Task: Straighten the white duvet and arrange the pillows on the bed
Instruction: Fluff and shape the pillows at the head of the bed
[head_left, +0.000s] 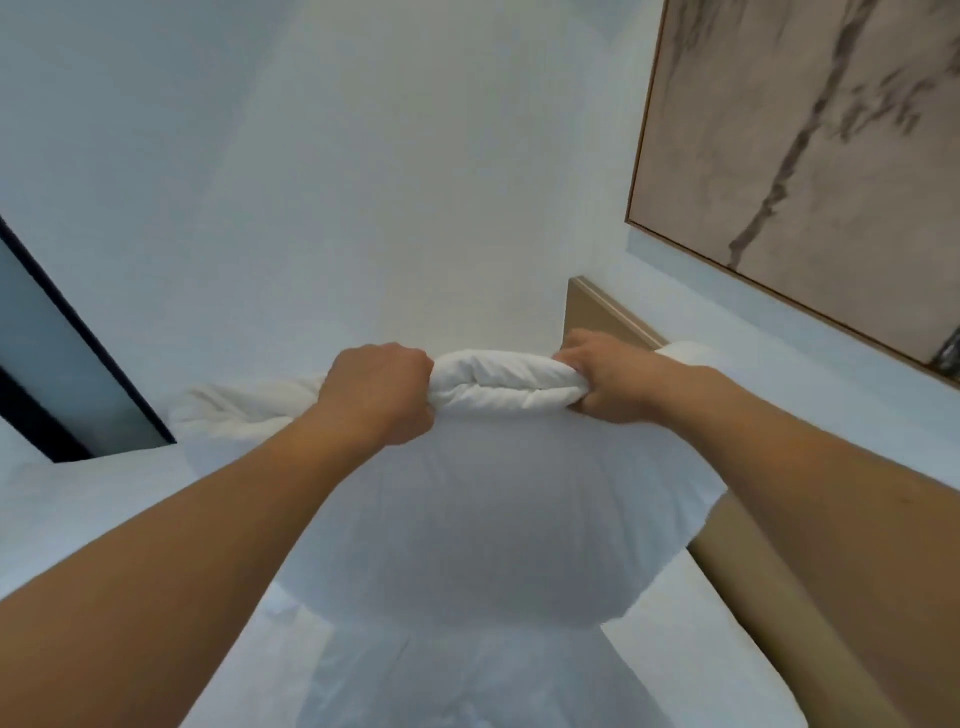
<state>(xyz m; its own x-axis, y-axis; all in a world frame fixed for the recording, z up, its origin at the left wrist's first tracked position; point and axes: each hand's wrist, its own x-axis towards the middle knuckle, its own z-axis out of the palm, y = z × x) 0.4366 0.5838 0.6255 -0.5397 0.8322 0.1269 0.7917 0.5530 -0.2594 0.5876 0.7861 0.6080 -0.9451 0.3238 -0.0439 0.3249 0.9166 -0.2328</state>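
Note:
A plump white pillow (467, 530) hangs in front of me, held up by its bunched top edge. My left hand (382, 392) is shut on the left part of that edge. My right hand (605, 376) is shut on the right part, the two about a hand's width apart. The pillow's lower end sits over white bedding (452, 680) at the bottom of the view. A second white pillow (228, 410) shows behind my left forearm, partly hidden.
A tan wooden headboard (769, 582) runs along the right side. Above it hangs a framed marbled picture (810, 156) on the pale wall. A dark-framed glass panel (57, 374) stands at the left.

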